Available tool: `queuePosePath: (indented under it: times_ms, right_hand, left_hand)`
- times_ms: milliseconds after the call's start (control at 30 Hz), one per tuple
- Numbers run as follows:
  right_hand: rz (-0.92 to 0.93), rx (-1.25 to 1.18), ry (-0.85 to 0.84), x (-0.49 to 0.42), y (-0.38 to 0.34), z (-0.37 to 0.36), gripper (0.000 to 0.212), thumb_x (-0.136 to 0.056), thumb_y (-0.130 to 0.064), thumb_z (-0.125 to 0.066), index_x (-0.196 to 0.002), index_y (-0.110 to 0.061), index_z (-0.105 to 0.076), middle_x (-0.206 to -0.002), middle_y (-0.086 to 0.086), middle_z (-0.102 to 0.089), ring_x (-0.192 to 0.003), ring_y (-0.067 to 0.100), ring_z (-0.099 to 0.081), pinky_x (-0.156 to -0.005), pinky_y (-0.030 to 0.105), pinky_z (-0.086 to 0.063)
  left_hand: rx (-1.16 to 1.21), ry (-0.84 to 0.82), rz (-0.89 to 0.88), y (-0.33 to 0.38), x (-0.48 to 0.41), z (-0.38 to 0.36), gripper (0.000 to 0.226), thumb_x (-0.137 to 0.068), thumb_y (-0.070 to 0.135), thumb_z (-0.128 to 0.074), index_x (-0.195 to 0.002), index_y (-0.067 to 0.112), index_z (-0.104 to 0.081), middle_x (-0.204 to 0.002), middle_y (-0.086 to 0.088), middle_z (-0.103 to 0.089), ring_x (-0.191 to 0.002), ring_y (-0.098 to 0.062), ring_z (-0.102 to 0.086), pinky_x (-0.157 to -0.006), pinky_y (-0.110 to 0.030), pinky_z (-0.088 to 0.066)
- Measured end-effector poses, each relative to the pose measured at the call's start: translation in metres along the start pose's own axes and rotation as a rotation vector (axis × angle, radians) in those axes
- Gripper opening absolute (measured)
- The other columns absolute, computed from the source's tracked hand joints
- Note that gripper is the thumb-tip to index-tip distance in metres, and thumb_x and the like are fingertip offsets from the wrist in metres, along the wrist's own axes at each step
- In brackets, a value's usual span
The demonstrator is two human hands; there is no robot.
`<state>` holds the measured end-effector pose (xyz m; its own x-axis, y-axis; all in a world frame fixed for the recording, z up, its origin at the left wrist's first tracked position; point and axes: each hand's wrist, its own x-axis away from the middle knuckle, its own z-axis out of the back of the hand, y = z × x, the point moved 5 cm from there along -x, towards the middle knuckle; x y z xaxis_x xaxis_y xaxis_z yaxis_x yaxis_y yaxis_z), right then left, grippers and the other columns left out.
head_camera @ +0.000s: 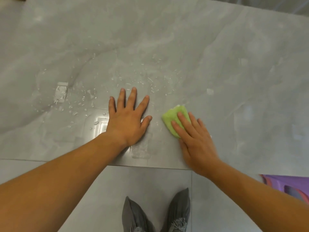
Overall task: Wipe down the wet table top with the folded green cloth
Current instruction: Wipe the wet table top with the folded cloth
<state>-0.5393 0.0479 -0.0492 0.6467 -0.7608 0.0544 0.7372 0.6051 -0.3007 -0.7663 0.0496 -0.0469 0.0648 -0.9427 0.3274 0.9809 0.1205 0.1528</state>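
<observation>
A grey marbled table top [217, 64] fills the view, its near edge running across the lower middle. Water droplets and smears [80, 101] lie on it left of centre and beyond my left hand. My left hand [128, 118] rests flat on the wet surface, fingers spread, holding nothing. The folded green cloth [172, 117] lies on the table just right of it. My right hand [194, 136] presses down on the cloth with flat fingers, covering its near right part.
Below the table edge is a grey tiled floor [150, 181] with my two grey shoes [155, 213]. A purple object with a red rim [287, 186] sits at the lower right, partly cut off by the frame.
</observation>
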Motion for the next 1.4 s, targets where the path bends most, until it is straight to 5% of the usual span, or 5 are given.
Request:
queuePosePath:
  times_ms: [300,567,967,1200,1400]
  right_hand:
    - [-0.326,-0.001,0.090,-0.098,0.033,0.015,0.057,-0.099,-0.017,-0.041,-0.154,-0.023,-0.031,-0.165,0.005,-0.019,-0.150,0.039,-0.016,-0.120,0.056,-0.014]
    - [0.044,0.066,-0.031,-0.075,0.038,0.012,0.057,-0.096,-0.021,-0.040,-0.152,-0.025,-0.034,-0.164,0.004,-0.025,-0.149,0.037,-0.024,-0.117,0.058,-0.023]
    - [0.187,0.038,-0.092,-0.118,0.068,0.029,0.059,-0.096,-0.019,-0.039,-0.154,-0.028,-0.033,-0.165,-0.001,-0.019,-0.153,0.028,-0.014,-0.121,0.055,-0.018]
    - [-0.200,0.038,0.045,-0.234,0.125,0.051,0.062,-0.091,-0.022,-0.036,-0.153,-0.022,-0.033,-0.164,0.007,-0.022,-0.149,0.040,-0.021,-0.119,0.059,-0.018]
    - [0.217,0.016,-0.118,-0.188,0.117,0.053,0.062,-0.094,-0.020,-0.039,-0.154,-0.028,-0.030,-0.166,-0.001,-0.017,-0.153,0.029,-0.012,-0.121,0.054,-0.017]
  left_hand:
    - [-0.026,0.010,0.007,0.002,-0.009,0.015,0.062,-0.094,0.061,-0.032,-0.151,0.038,-0.018,-0.164,-0.009,-0.007,-0.149,-0.042,-0.002,-0.116,-0.062,-0.010]
    - [-0.028,0.051,-0.029,-0.001,-0.019,0.038,0.051,-0.094,0.055,-0.034,-0.137,0.030,-0.041,-0.145,-0.006,-0.035,-0.133,-0.034,-0.029,-0.114,-0.054,-0.011]
    - [0.059,0.047,0.058,0.000,-0.140,0.067,0.069,-0.099,0.054,-0.030,-0.158,0.028,-0.007,-0.166,-0.013,0.013,-0.152,-0.035,0.015,-0.122,-0.052,0.005]
    - [0.079,0.035,0.107,-0.002,-0.204,0.085,0.074,-0.098,0.057,-0.031,-0.158,0.031,0.004,-0.166,-0.013,0.016,-0.151,-0.034,0.019,-0.122,-0.053,0.006]
    - [0.036,-0.019,0.138,0.000,-0.207,0.079,0.075,-0.096,0.063,-0.026,-0.158,0.034,0.002,-0.166,-0.012,0.015,-0.152,-0.034,0.017,-0.122,-0.056,0.003]
